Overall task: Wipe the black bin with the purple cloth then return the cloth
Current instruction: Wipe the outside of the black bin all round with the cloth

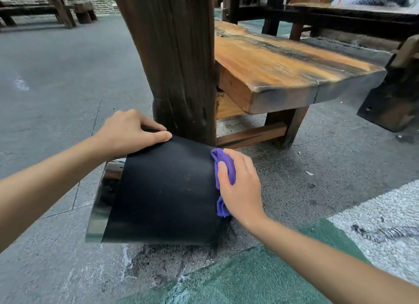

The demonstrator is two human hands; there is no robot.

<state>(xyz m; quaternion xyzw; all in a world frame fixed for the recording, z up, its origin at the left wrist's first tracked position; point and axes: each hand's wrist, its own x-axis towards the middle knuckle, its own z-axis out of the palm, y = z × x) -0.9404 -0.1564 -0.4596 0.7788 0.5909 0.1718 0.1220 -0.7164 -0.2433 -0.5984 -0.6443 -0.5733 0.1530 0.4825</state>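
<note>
The black bin (pixel 165 190) lies tipped on its side on the stone floor, its shiny metal rim (pixel 102 197) pointing left. My left hand (pixel 129 131) grips the bin's upper far edge, fingers curled over it. My right hand (pixel 240 186) presses the crumpled purple cloth (pixel 224 165) against the bin's right end, near its base. Part of the cloth is hidden under my palm, with a fold showing below my thumb.
A thick dark wooden post (pixel 176 61) stands right behind the bin. A low wooden bench (pixel 283 63) extends to the right of it. Green painted floor (pixel 249 278) lies in front, and grey paving (pixel 52 77) stretches to the left.
</note>
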